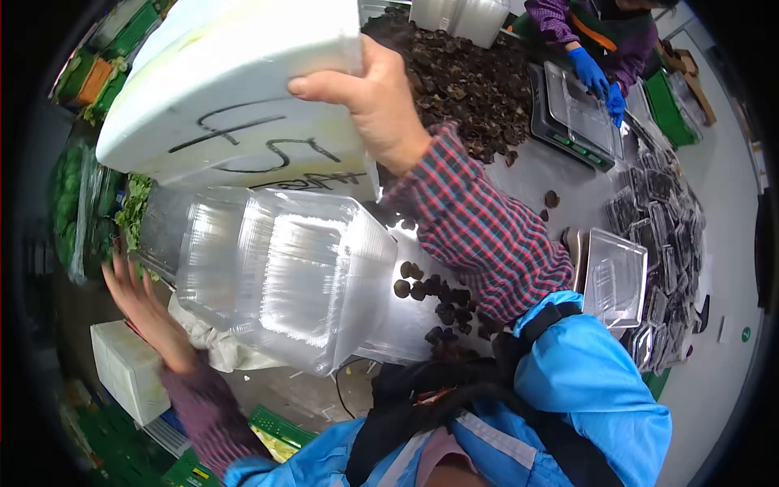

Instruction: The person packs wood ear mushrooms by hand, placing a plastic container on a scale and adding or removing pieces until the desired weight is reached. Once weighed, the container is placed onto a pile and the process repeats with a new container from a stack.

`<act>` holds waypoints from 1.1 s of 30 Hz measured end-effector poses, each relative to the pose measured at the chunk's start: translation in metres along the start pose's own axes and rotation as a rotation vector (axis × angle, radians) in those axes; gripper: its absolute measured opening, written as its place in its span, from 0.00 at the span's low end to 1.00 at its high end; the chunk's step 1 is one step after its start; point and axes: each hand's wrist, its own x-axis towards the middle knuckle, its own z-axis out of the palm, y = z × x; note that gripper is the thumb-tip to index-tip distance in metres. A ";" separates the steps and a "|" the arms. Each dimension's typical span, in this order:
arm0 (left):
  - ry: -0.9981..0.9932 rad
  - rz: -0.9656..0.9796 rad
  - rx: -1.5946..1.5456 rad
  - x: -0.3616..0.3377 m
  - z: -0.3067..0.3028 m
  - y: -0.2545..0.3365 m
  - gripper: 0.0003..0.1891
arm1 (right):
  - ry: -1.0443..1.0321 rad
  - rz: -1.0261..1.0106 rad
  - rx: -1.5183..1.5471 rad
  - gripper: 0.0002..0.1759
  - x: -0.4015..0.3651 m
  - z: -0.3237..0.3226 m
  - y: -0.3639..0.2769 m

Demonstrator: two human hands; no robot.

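Observation:
My right hand (377, 101) grips the edge of a white foam box (235, 105), thumb on its outer face. The box is tilted and carries black marker writing. Just below it, a nested stack of clear plastic containers (304, 276) lies on its side over the steel table. My left hand (146, 312) is raised to the left of the stack, fingers spread, holding nothing. Small dark brown, mushroom-like pieces (442, 292) lie scattered on the table right of the stack.
A large heap of dark brown pieces (462, 81) covers the back of the table. Across it, a person in blue gloves (591, 73) works at a scale (572, 122). Filled clear packs (657, 235) crowd the right side. Another white foam box (130, 369) stands low at left.

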 end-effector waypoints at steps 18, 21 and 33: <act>-0.228 1.367 0.895 -0.184 0.067 -0.011 0.07 | -0.582 0.113 -1.411 0.51 0.015 -0.179 0.184; -0.018 1.550 0.744 -0.158 0.084 -0.032 0.06 | -0.867 0.322 -1.477 0.63 0.012 -0.162 0.201; -0.154 1.077 0.633 -0.175 0.121 -0.012 0.13 | -0.748 0.615 -1.492 0.48 -0.130 -0.208 0.140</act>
